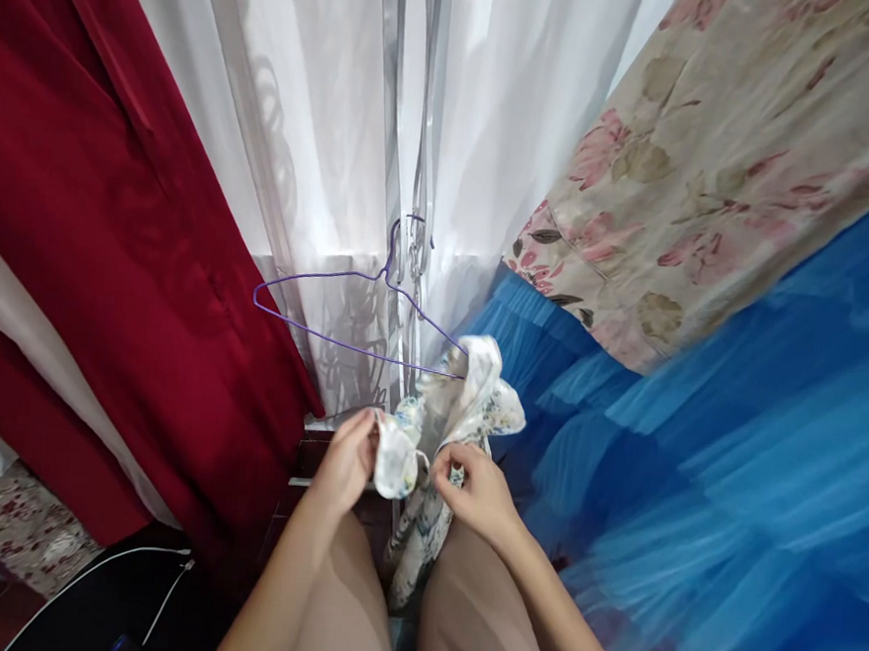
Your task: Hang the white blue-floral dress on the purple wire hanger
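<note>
A purple wire hanger point(386, 271) hangs by its hook from a white metal stand. Its right end carries a white garment point(480, 373) with a blue and yellow floral print, which droops down between the knees. The hanger's left end is bare. My left hand point(344, 463) is closed on a loose edge of the garment, below the hanger's lower bar. My right hand point(477, 482) pinches the cloth further right, with thumb and forefinger together. A gap of loose fabric lies between the two hands.
White metal uprights point(424, 146) stand before a white curtain point(323, 109). Red drapes point(155, 276) hang at left. A beige floral cloth point(681, 204) and blue tulle point(738, 456) hang at right. A white cable point(166, 604) lies over a round black surface point(109, 605) at lower left.
</note>
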The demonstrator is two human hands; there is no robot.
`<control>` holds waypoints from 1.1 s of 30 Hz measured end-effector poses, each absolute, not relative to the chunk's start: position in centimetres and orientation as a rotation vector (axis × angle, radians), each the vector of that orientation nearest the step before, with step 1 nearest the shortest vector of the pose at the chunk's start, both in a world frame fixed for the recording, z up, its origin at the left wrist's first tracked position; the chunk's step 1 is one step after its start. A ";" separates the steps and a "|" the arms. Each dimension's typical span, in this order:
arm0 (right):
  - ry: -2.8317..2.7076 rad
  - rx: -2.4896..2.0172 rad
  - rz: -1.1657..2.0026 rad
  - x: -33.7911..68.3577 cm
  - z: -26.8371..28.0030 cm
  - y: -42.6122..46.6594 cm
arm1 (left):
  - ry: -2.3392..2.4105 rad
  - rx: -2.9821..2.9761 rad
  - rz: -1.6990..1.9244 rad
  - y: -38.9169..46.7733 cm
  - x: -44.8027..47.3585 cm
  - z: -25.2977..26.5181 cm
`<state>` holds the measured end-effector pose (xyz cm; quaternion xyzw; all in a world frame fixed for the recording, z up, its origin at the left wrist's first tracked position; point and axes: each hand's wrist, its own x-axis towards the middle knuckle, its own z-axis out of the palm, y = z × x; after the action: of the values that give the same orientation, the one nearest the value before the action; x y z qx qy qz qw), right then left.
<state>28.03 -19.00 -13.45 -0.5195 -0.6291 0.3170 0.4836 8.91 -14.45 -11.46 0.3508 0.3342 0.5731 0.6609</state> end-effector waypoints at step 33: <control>-1.374 -1.113 1.272 35.6 0.4 -3.3 | 1.183 1.948 1.177 -19.3 3.8 -9.3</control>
<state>35.64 -3.26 0.45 -0.4527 -0.5592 0.5174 0.4633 3.78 -19.28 -9.31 0.7281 0.4422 0.4399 0.2844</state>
